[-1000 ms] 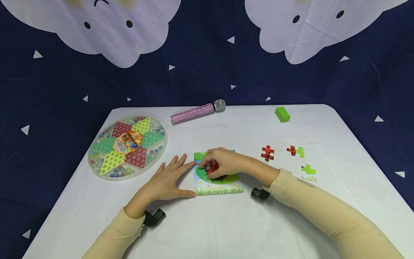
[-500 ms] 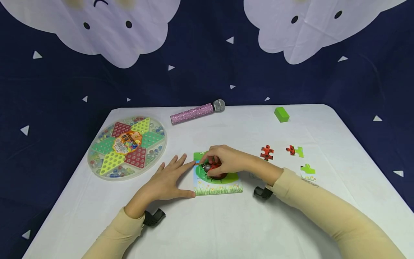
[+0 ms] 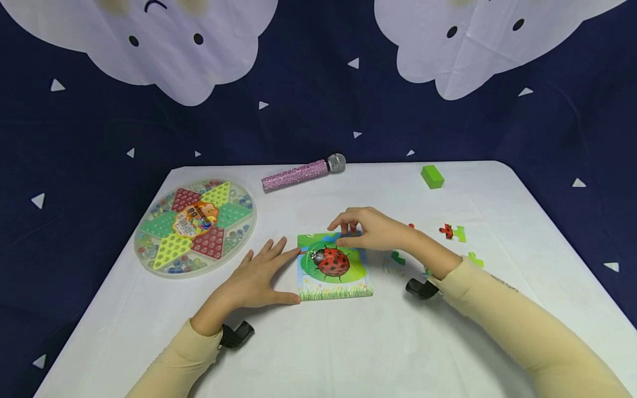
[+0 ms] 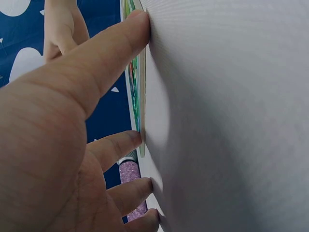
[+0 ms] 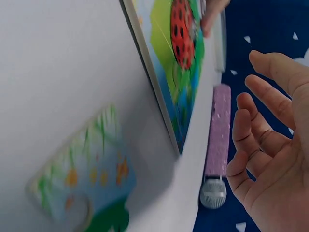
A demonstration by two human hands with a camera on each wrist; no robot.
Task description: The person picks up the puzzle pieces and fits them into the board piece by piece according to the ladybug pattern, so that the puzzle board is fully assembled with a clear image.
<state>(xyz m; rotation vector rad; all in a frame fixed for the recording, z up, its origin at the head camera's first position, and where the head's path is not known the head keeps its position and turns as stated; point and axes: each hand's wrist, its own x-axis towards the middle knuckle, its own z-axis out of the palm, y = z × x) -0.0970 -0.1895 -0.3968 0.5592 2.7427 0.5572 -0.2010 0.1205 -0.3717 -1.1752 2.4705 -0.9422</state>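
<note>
A square puzzle board (image 3: pixel 334 290) with a red ladybug on green leaves lies flat on the white table. My left hand (image 3: pixel 255 281) is spread out at its left side; in the left wrist view, the thumb (image 4: pixel 137 21) and index finger (image 4: pixel 128 139) touch the board's edge. Over the board's upper right corner hovers my right hand (image 3: pixel 375 228), its fingers loosely bent. The right wrist view shows nothing between those fingers (image 5: pixel 260 128). Right of the board, a loose puzzle piece (image 5: pixel 91 169) with grass and orange flowers lies under the right wrist.
More puzzle pieces lie to the right, including a red and green one (image 3: pixel 453 232) and a green one (image 3: pixel 476 259). A green block (image 3: pixel 432 177) and a pink glitter microphone (image 3: pixel 303 173) are at the back. A round Chinese checkers set (image 3: pixel 144 257) lies left.
My right hand has lifted off the ladybug and moved up and right, uncovering the picture. Its forearm now overlaps the red puzzle piece. The left hand stays in place.
</note>
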